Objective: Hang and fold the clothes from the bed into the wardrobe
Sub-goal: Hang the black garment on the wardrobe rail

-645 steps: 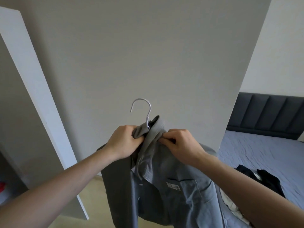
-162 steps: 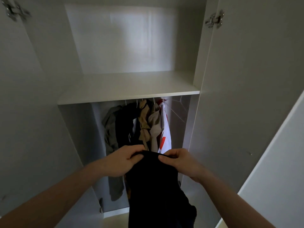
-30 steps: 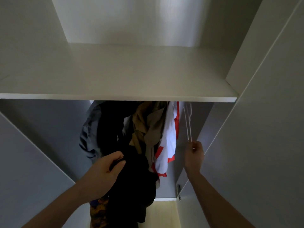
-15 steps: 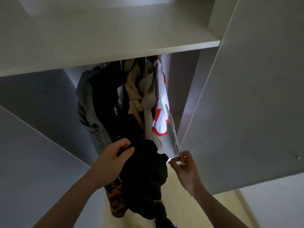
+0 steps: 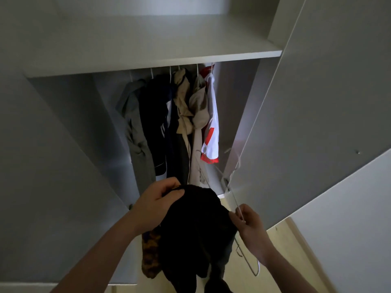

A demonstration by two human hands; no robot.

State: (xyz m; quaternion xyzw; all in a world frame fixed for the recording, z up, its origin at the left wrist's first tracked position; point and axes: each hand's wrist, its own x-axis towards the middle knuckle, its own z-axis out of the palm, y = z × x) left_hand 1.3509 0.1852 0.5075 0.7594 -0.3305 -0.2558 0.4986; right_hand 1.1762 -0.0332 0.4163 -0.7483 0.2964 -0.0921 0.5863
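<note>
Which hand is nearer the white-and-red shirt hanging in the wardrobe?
Left, narrowly. The left hand grips the black garment below the white-and-red shirt; the right hand sits lower, pinching the wire hanger.

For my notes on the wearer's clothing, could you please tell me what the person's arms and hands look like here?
Both forearms are bare right up to the frame edge, with no sleeve or cuff showing. The left hand and right hand wear no gloves, and no ring, watch or bracelet is visible, though the light is dim.

Dim white shelf (image 5: 148,45), open cupboard door (image 5: 317,102), pale wooden floor (image 5: 296,250).
</note>
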